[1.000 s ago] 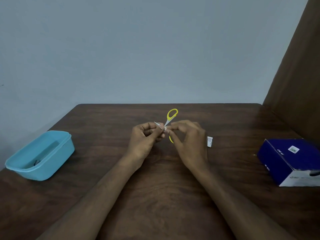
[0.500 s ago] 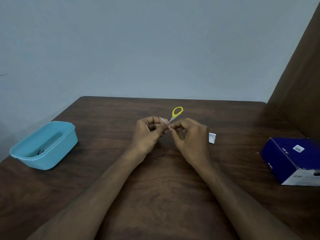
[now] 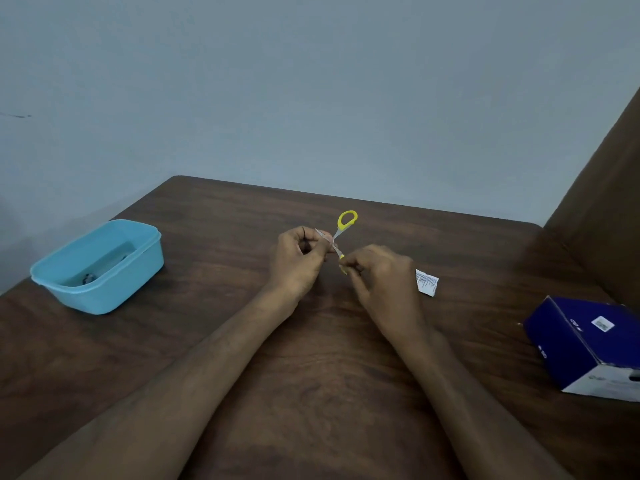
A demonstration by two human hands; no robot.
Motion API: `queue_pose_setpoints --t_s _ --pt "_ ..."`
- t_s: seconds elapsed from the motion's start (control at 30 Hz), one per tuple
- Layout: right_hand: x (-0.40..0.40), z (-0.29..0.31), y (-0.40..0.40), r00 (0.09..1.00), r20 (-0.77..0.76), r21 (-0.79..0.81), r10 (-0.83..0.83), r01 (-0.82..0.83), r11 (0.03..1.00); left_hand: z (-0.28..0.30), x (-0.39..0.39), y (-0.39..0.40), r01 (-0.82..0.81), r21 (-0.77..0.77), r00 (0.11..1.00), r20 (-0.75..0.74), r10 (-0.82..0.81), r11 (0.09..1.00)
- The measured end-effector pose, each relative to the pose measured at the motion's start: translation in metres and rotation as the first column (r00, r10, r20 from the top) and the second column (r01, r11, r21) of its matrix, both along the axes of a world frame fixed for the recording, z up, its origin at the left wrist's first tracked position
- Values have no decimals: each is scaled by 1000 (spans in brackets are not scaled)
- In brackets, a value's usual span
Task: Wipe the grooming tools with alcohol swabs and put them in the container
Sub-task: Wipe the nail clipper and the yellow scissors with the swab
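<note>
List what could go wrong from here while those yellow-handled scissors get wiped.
The scissors are open, and the left hand pinches near the blades: a slip might nick a finger. The right hand holds only the lower handle, so they may twist. The container sits far left, so they could drop in transfer.

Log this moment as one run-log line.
left hand: pinches blades | right hand: grips small yellow-handled scissors | light blue plastic container: left, scissors not in

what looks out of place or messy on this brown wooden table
Only the small torn white swab wrapper, lying loose on the brown wooden table beside the right hand. Nothing is spilled or damaged.
</note>
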State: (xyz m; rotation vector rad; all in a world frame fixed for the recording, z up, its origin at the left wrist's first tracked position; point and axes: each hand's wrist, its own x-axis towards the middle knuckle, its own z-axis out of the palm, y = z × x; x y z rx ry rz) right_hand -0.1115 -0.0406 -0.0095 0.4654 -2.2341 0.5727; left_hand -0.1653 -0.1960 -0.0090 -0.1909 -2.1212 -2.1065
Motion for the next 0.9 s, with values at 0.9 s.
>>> queue_pose_setpoints --t_s 0.9 --pt "-8 -8 7 1000 21 -539 -17 26 842 -8 -7 -5 51 191 998 15 -55 980"
